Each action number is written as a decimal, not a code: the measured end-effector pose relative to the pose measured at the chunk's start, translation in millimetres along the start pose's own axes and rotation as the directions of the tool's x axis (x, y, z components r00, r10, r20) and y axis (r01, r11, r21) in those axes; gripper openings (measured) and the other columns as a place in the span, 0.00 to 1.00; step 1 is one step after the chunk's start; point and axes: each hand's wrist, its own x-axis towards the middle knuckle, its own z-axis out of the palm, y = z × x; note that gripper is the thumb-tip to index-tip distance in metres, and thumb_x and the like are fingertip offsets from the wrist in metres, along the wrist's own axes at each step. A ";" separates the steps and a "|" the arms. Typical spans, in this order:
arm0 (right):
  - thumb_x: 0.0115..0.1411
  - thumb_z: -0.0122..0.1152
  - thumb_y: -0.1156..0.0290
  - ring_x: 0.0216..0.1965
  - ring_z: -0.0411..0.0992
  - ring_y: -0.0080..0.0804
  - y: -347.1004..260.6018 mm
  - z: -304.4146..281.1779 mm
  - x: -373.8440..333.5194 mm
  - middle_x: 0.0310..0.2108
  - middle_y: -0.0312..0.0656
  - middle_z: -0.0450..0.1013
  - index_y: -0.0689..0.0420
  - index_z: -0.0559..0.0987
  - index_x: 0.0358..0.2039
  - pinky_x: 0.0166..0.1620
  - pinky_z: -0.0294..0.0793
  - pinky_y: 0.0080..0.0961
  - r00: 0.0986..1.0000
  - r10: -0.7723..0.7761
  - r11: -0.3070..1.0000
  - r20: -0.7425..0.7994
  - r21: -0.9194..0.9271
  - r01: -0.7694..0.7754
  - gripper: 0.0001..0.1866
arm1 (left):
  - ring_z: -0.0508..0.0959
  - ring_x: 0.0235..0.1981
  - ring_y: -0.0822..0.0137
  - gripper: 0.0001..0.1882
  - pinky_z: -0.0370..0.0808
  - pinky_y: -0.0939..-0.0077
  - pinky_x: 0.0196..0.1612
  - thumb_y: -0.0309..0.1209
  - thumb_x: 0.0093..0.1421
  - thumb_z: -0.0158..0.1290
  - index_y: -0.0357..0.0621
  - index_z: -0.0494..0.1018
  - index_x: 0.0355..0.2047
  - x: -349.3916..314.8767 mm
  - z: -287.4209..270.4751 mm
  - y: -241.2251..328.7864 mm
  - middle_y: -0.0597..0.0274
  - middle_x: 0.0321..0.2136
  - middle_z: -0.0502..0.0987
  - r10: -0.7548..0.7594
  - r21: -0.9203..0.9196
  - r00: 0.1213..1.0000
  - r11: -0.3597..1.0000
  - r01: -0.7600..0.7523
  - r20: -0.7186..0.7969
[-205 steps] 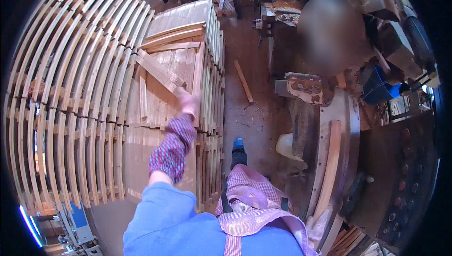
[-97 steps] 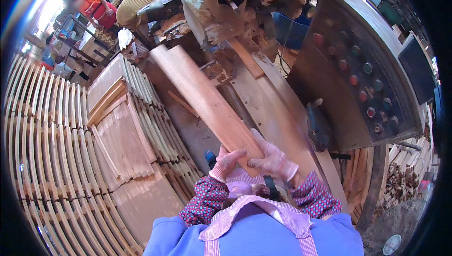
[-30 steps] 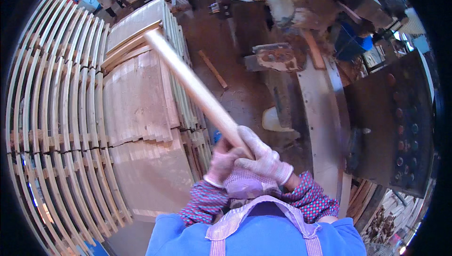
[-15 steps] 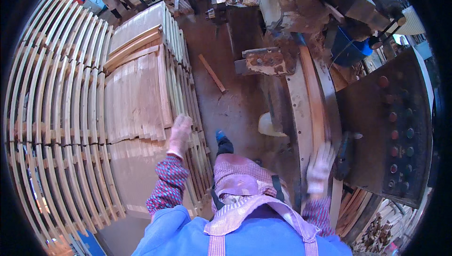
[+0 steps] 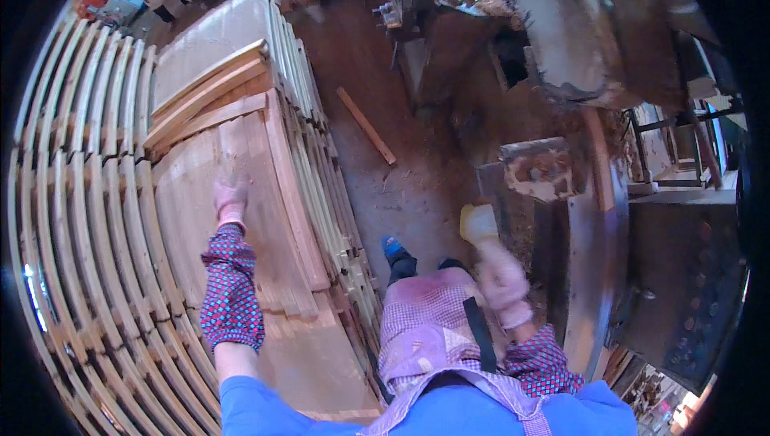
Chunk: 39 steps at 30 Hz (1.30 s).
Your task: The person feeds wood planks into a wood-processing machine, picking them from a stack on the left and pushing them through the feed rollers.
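My left hand (image 5: pixel 231 197), in a pale pinkish work glove, reaches over a wide stack of flat wooden boards (image 5: pixel 277 195). Its fingers look stretched out on or just above the top boards, and nothing shows in them. A reddish wooden strip (image 5: pixel 298 203) lies along the stack's right side, to the right of that hand. My right hand (image 5: pixel 504 279), gloved as well, is smeared by motion in front of my apron. Close beyond it is a yellowish-white rounded object (image 5: pixel 479 223), whose kind I cannot make out; whether they touch is unclear.
Slatted wooden racks (image 5: pixel 88 219) stand at the left. A loose wooden stick (image 5: pixel 366 125) lies on the floor ahead. At the right are a woodworking machine with a long metal edge (image 5: pixel 589 275), a strip of wood (image 5: pixel 597 155) on it, and a dark control panel (image 5: pixel 674 275).
My view has turned rightward and down. My left hand has moved left and forward over the boards. My right hand has left the machine's wood strip and swung inward toward my apron.
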 end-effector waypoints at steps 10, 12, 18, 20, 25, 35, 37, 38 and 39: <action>0.60 0.59 0.51 0.58 0.70 0.50 190.8 393.4 240.4 0.56 0.53 0.73 0.57 0.75 0.57 0.60 0.69 0.39 0.788 0.468 0.882 0.400 -0.163 -0.441 0.29 | 0.56 0.70 0.47 0.35 0.50 0.59 0.72 0.51 0.70 0.42 0.37 0.58 0.68 143.5 40.7 -41.8 0.43 0.68 0.59 0.206 0.387 0.945 0.917 -0.096 -0.255; 0.59 0.61 0.49 0.59 0.69 0.49 238.4 460.6 271.7 0.59 0.53 0.71 0.59 0.73 0.59 0.61 0.68 0.38 0.780 0.487 0.873 0.394 -0.263 -0.411 0.33 | 0.56 0.70 0.47 0.35 0.50 0.59 0.72 0.50 0.70 0.42 0.37 0.57 0.68 148.5 51.3 -40.0 0.43 0.68 0.58 0.280 0.384 0.927 0.907 -0.171 -0.250; 0.55 0.65 0.50 0.53 0.74 0.50 323.8 632.7 350.9 0.51 0.51 0.73 0.55 0.75 0.53 0.54 0.73 0.45 0.826 0.425 0.855 0.370 -0.464 -0.232 0.30 | 0.55 0.70 0.46 0.35 0.48 0.58 0.72 0.47 0.69 0.43 0.35 0.56 0.68 143.4 68.1 -41.6 0.42 0.68 0.57 0.413 0.349 0.892 0.876 -0.334 -0.185; 0.53 0.66 0.49 0.52 0.75 0.48 326.3 665.5 368.2 0.51 0.50 0.72 0.55 0.73 0.55 0.51 0.75 0.45 0.849 0.393 0.795 0.352 -0.595 -0.122 0.33 | 0.54 0.70 0.46 0.35 0.48 0.57 0.72 0.46 0.69 0.44 0.35 0.56 0.68 138.1 71.3 -44.9 0.42 0.68 0.57 0.419 0.341 0.893 0.874 -0.348 -0.162; 0.53 0.65 0.58 0.49 0.77 0.45 359.8 702.8 398.7 0.46 0.52 0.75 0.60 0.78 0.49 0.47 0.78 0.43 0.752 0.467 0.749 0.465 -0.661 -0.056 0.26 | 0.53 0.71 0.46 0.35 0.47 0.56 0.72 0.44 0.69 0.44 0.33 0.54 0.68 131.2 71.6 -31.7 0.41 0.68 0.56 0.437 0.298 0.892 0.872 -0.390 -0.112; 0.50 0.65 0.65 0.25 0.72 0.21 62.6 425.3 406.8 0.28 0.38 0.76 0.64 0.78 0.42 0.30 0.73 0.21 0.741 0.272 0.709 0.614 0.393 -0.586 0.21 | 0.52 0.71 0.44 0.37 0.45 0.53 0.73 0.45 0.68 0.44 0.32 0.52 0.69 88.2 16.7 23.0 0.39 0.69 0.54 0.214 0.364 0.960 0.921 -0.138 -0.179; 0.50 0.64 0.65 0.33 0.74 0.24 25.9 389.6 415.4 0.38 0.41 0.76 0.65 0.74 0.53 0.38 0.76 0.23 0.853 0.181 0.765 0.489 0.476 -0.435 0.29 | 0.51 0.71 0.45 0.40 0.44 0.52 0.73 0.49 0.65 0.46 0.34 0.53 0.69 92.4 17.3 26.9 0.43 0.69 0.54 -0.138 0.430 0.990 0.896 0.112 0.029; 0.50 0.63 0.67 0.35 0.74 0.26 -7.3 369.7 432.7 0.39 0.41 0.76 0.65 0.73 0.55 0.40 0.76 0.24 0.904 0.060 0.860 0.422 0.438 -0.261 0.30 | 0.51 0.71 0.45 0.42 0.43 0.52 0.73 0.51 0.64 0.47 0.35 0.52 0.69 92.5 26.6 10.3 0.44 0.70 0.53 -0.188 0.481 0.982 0.863 0.155 0.022; 0.50 0.62 0.68 0.37 0.75 0.27 -41.8 348.7 453.1 0.40 0.41 0.75 0.65 0.72 0.56 0.42 0.77 0.25 0.928 -0.075 0.920 0.364 0.384 -0.077 0.31 | 0.50 0.71 0.46 0.43 0.42 0.51 0.73 0.52 0.64 0.48 0.36 0.52 0.69 87.8 31.4 -6.1 0.45 0.70 0.53 -0.068 0.477 0.994 0.873 0.100 -0.083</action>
